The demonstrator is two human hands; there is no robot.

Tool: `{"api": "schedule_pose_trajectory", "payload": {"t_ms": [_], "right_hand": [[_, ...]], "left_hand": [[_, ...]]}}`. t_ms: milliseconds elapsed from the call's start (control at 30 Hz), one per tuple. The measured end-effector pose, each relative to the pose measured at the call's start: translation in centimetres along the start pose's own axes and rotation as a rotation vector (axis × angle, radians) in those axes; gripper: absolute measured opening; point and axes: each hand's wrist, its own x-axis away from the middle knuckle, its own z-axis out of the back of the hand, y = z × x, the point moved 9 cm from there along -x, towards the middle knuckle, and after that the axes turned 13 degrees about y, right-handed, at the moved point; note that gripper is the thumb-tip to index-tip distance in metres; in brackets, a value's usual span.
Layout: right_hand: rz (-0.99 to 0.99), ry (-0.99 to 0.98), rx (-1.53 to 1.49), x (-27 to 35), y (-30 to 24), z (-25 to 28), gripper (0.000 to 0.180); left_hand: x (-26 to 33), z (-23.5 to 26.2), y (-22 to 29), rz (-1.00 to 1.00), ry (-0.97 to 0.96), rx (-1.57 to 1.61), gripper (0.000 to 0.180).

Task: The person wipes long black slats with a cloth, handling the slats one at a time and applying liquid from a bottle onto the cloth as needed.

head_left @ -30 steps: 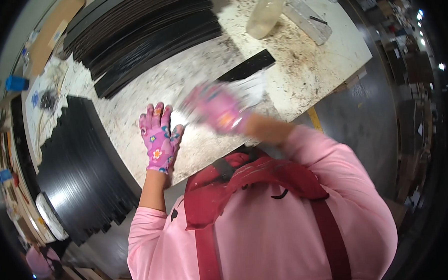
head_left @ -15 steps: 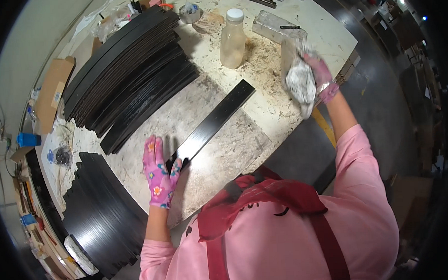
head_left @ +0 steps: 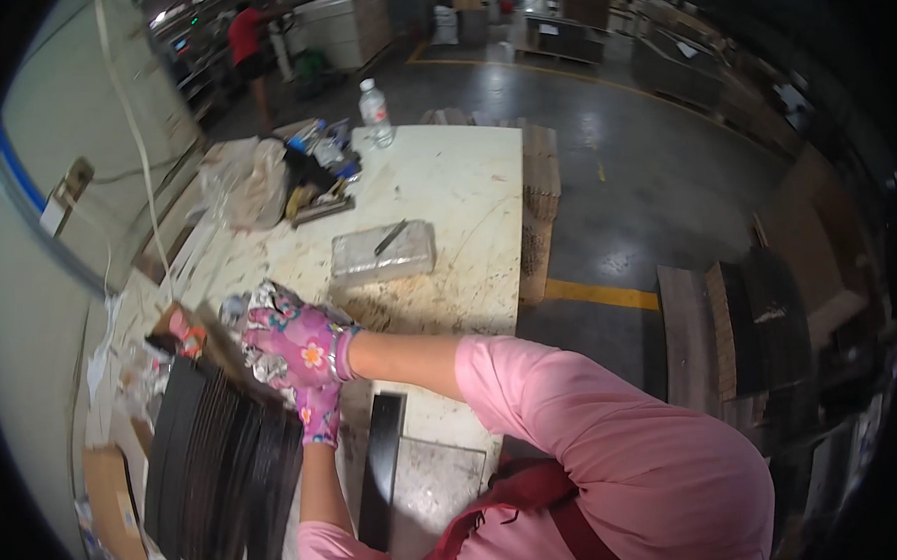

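My right hand (head_left: 301, 348), in a pink flowered glove, reaches across to the left side of the table. Its fingers are closed on a crumpled white-and-grey rag (head_left: 264, 366). Just below it is my left hand (head_left: 319, 418), gloved alike; its fingers are hidden behind the right hand and the rag, so what they hold does not show. A single black strip (head_left: 381, 468) lies on the table to the right of my left forearm. Left of my hands stands a row of many black strips (head_left: 211, 461) packed side by side.
A plastic-wrapped block (head_left: 382, 255) with a small dark bar (head_left: 391, 236) on it lies mid-table. Farther back are a clear water bottle (head_left: 374, 115), plastic bags (head_left: 244, 184) and loose tools. Stacked boards (head_left: 537, 191) stand beyond the right edge. Another person (head_left: 246, 44) is far off.
My view has turned toward the table's far end. My right hand has swung left with the rag, meeting my left hand, which has left the single black strip.
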Motion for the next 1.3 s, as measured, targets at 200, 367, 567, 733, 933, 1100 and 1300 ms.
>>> {"api": "schedule_pose_trajectory", "payload": {"t_ms": [200,367,567,733,933,1100,1300], "right_hand": [[-0.094,0.203,-0.02,3.8,3.9,4.1,0.079],[-0.302,0.327,-0.394,8.5,7.9,7.0,0.074],[-1.335,0.437,-1.641,20.5,15.2,2.0,0.037],[-1.027,0.164,-1.797,22.5,12.2,-1.5,0.022],[-0.929,0.06,-2.237,23.1,8.5,-1.3,0.026],[-0.84,0.152,-2.285,23.6,8.6,-0.6,0.025],[-0.831,0.24,-2.27,26.1,10.9,-1.5,0.028]], "left_hand": [[-1.8,-2.6,6.4,-0.169,-0.252,-0.097,0.046],[-2.1,-3.8,8.5,-0.443,-0.073,-0.154,0.076],[0.2,2.7,17.1,-0.556,-0.038,-0.736,0.091],[3.2,5.9,20.5,-0.669,-0.121,-1.076,0.082],[6.4,9.0,24.0,-0.853,-0.042,-1.197,0.06],[7.4,8.9,25.0,-0.911,-0.104,-1.214,0.065],[7.8,7.1,25.4,-0.908,-0.197,-1.226,0.064]]}}
